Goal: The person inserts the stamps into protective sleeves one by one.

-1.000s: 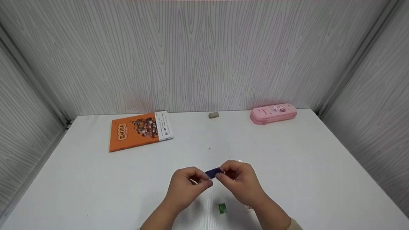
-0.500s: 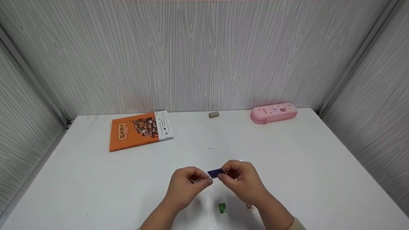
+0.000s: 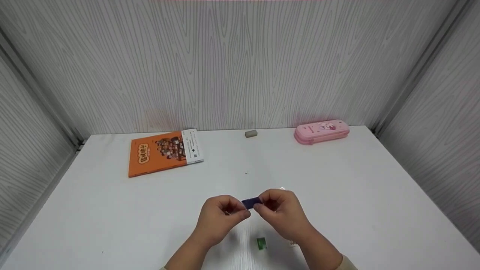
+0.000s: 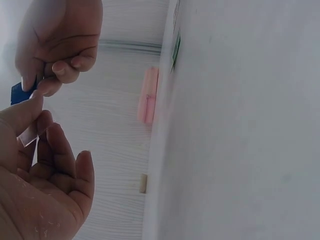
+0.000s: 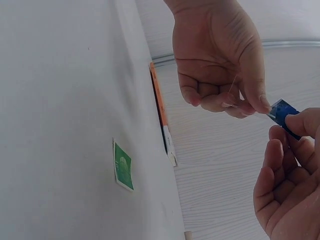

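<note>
A small dark blue stamp (image 3: 250, 203) with toothed edges is held above the table between both hands. My right hand (image 3: 284, 214) pinches its right end between thumb and forefinger. With thumb and forefinger, my left hand (image 3: 221, 218) pinches a thin clear plastic sleeve (image 4: 30, 134) at the stamp's left end. In the right wrist view the stamp's tip looks covered by clear film; how far it reaches inside cannot be made out. Below the hands a green stamp (image 5: 123, 167) lies on the table. Another small printed piece (image 3: 293, 243) is partly hidden by the right wrist.
An orange book (image 3: 161, 153) lies at the back left of the white table (image 3: 356, 195). A grey-brown eraser-like block (image 3: 251, 134) sits at the back middle, and a pink pencil case (image 3: 321, 132) at the back right. Something clear and shiny (image 3: 282, 188) shows behind the right hand.
The blue stamp shifted slightly right, away from the left fingertips, then came back left against them. The left hand has stayed almost still. Things on the table have not moved.
</note>
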Motion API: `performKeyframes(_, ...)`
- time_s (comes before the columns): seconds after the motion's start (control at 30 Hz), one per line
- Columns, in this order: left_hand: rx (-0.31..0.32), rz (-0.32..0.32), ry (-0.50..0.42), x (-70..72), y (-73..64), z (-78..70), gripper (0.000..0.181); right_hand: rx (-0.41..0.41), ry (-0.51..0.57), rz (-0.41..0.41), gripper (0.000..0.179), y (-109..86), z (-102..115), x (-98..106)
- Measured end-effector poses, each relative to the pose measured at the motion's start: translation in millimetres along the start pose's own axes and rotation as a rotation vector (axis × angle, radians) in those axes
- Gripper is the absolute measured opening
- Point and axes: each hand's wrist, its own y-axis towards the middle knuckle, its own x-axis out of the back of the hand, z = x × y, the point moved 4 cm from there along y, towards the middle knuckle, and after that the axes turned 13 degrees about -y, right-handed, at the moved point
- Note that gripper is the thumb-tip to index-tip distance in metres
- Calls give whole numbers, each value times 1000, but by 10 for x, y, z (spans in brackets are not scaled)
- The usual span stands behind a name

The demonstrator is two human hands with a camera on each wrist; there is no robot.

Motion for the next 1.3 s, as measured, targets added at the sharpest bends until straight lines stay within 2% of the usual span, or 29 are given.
performKeyframes(0.17,4,5,-5,-10,-6,7,14,-14,-4,-1,10,11,-21,-21)
performKeyframes(0.4,3,-23,-14,-5,-21,5,14,-32,-84,5,14,2,-22,-22)
performKeyframes(0.53,-3,-34,-17,-15,-28,-5,14,-39,-67,9,13,2,-13,-18)
performKeyframes(0.83,-16,-37,-37,-32,-38,-7,13,10,-48,-60,16,-4,4,-6)
performKeyframes(1.13,-50,-45,-15,-35,-41,-17,15,24,-66,-23,19,-9,18,-25)
performKeyframes(1.3,-22,-39,3,-27,-30,-11,13,5,-109,-1,19,-10,21,17)
